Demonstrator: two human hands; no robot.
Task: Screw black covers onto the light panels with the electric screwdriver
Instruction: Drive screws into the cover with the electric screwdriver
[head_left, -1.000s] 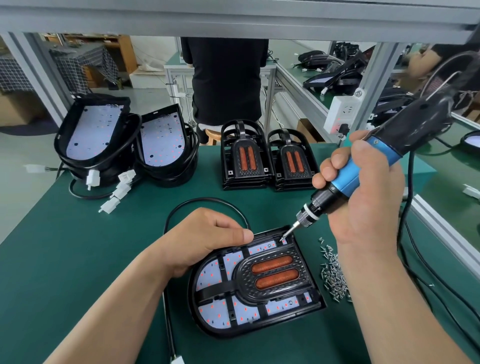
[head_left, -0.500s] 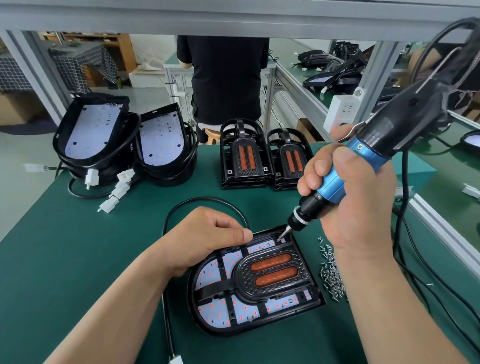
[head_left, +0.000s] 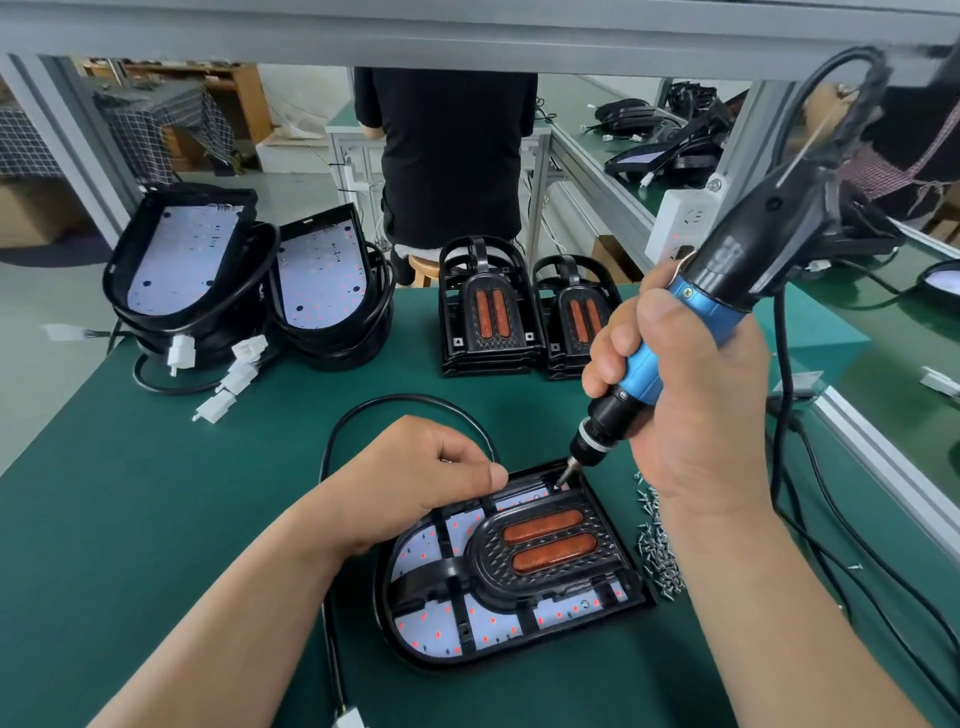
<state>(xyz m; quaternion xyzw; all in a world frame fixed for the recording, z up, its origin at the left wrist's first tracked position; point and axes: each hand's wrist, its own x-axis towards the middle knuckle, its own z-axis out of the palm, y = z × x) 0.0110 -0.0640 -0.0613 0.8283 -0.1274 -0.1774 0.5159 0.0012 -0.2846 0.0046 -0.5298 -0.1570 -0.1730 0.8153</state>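
Right hand (head_left: 691, 415) grips screwdriver (head_left: 645, 366), bit at far corner of cover (head_left: 545, 569); curled left hand (head_left: 415, 478) presses panel (head_left: 428, 631) rim

Cover (head_left: 488, 564) on panel (head_left: 426, 631); screwdriver (head_left: 641, 364) bit at corner

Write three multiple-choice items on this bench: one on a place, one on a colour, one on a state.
1. The loose screws lie where, relative to the near light panel?
A. to its left
B. to its right
C. on top of it

2. The barrel of the electric screwdriver under the fingers is
A. red
B. yellow
C. blue

3. The right hand is
A. flat and empty
B. gripping the screwdriver
C. picking up screws

Key: 1 B, the pile sits just off the panel's right edge. 2 C, blue shows between the fingers. 3 B, its fingers wrap the barrel, with the bit down at the far right corner of the black cover.
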